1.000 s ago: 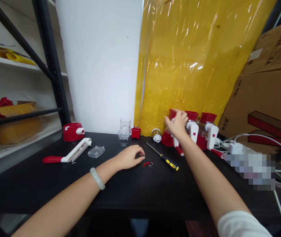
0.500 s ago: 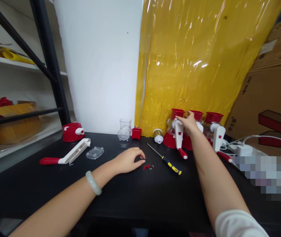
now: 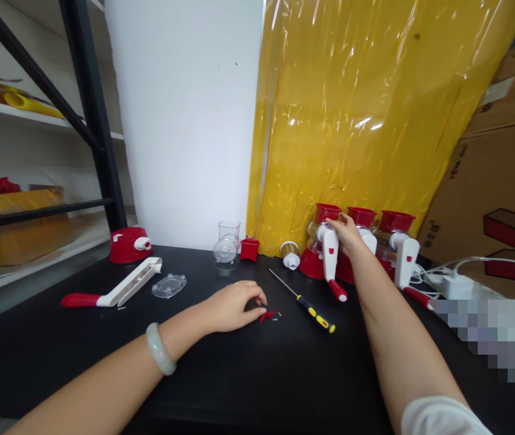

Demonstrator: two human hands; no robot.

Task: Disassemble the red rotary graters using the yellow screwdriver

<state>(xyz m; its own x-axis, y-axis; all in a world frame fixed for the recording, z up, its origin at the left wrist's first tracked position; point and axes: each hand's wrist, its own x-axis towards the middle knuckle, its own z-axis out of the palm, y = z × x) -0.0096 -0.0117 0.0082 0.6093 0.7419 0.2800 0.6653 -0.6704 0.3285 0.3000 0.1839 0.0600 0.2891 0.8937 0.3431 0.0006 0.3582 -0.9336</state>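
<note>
My left hand (image 3: 236,307) rests on the black table, thumb and fingers apart and holding nothing. By its fingertips lie small red plastic pieces (image 3: 267,315) and tiny metal pins (image 3: 276,318). My right hand (image 3: 348,234) is bent round the upper body of the nearest red-and-white rotary grater (image 3: 329,251); its far fingers are partly hidden. Between the hands lies a screwdriver (image 3: 315,313) with a black-and-yellow handle. Behind it are a grater drum (image 3: 290,255), a red pusher (image 3: 249,249) and a clear grater housing (image 3: 227,248).
Two more rotary graters (image 3: 361,216) (image 3: 399,241) stand to the right, beside white cables and an adapter (image 3: 459,285). At the left are a red base (image 3: 129,244), a crank handle (image 3: 125,284) and a clear cover (image 3: 169,286). Yellow plastic sheeting (image 3: 339,121) hangs behind.
My right hand has come down and closed in on the nearest grater. The left hand stays by the red pieces, its thumb now closer to them. The view has shifted slightly.
</note>
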